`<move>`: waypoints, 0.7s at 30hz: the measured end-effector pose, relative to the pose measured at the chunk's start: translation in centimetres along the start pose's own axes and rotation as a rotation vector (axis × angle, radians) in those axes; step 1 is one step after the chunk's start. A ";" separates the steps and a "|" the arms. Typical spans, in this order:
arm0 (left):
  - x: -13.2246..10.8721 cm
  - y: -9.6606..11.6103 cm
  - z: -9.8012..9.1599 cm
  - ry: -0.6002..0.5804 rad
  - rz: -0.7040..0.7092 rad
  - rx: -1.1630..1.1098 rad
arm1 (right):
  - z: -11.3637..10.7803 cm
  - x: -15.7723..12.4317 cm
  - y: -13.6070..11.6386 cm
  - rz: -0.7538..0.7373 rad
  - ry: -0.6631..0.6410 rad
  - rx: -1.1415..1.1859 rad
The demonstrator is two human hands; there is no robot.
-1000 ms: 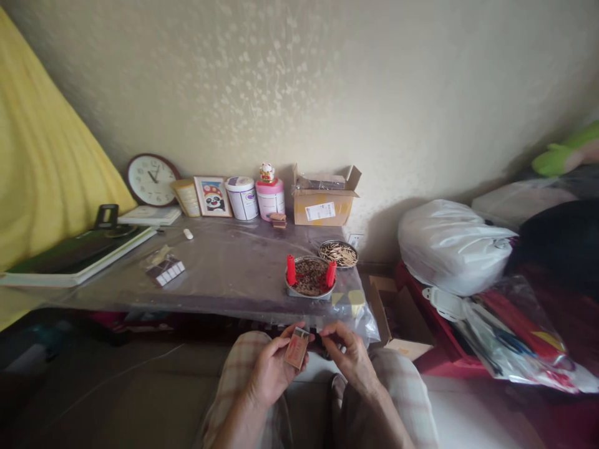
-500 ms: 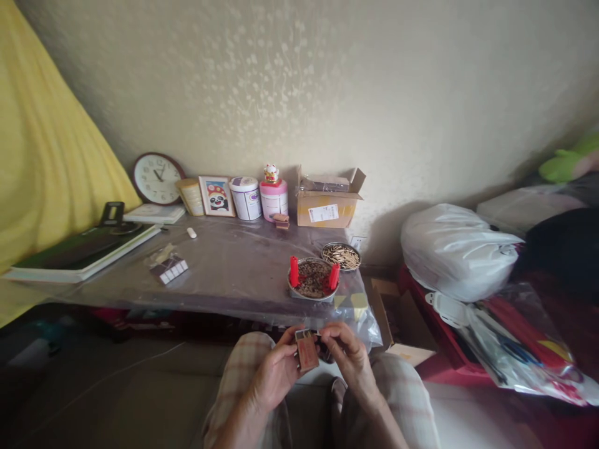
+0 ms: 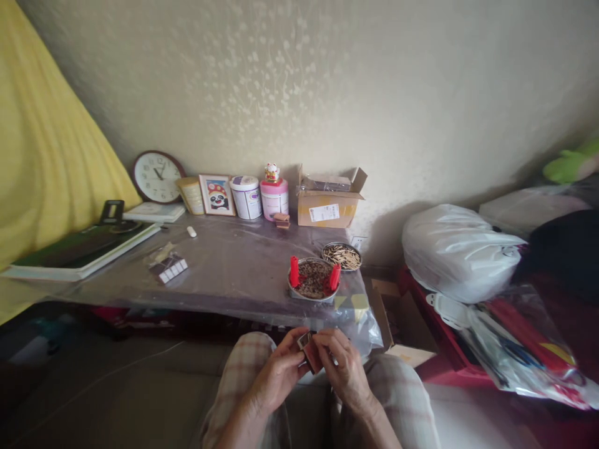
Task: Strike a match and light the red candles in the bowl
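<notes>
In the head view, both hands are close together over the lap, near the table's (image 3: pixel 234 255) front edge. The left hand (image 3: pixel 279 369) grips a small matchbox (image 3: pixel 313 358) by its side, tilted, open end facing away from the person. And here is the right hand (image 3: pixel 342 363), fingers bunched against the box's other side; whether they pinch a matchstick, one cannot tell, as the knuckles hide the tips.

The danger is right there: should the left grip loosen or the box tip further, its tray could slide out and spill whatever it holds between the knees (image 3: pixel 248 368). Squeeze too hard and the thin card could buckle. A head dragged along the striking side might flare beside bare fingers.

Up on the tabletop, a round dish (image 3: pixel 312 299) with two red sticks (image 3: pixel 294 272) stands just beside a dish of loose matchsticks (image 3: pixel 341 255); a stray spark there could catch.
</notes>
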State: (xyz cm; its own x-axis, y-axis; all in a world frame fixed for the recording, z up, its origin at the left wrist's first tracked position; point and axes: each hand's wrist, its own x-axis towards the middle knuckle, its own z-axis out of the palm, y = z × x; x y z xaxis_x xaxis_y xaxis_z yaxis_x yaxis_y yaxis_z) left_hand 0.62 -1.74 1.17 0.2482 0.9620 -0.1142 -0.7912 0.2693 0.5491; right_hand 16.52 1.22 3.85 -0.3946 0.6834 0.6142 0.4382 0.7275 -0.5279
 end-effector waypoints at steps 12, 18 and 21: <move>0.0 0.0 0.0 -0.008 0.003 -0.003 | 0.5 0.0 0.3 0.035 0.056 0.082; -0.1 0.2 0.1 -0.021 0.003 -0.020 | -0.1 0.0 0.1 0.244 0.147 0.305; -0.2 0.4 0.3 -0.033 -0.010 -0.052 | -0.1 -0.1 0.4 0.417 0.232 0.499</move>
State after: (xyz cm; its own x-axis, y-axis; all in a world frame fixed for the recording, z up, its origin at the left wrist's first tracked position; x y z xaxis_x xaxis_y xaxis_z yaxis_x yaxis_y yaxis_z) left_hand 0.44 -1.86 1.62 0.2737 0.9574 -0.0917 -0.8165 0.2816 0.5041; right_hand 16.76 1.44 3.64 -0.0667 0.9219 0.3816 0.0701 0.3859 -0.9199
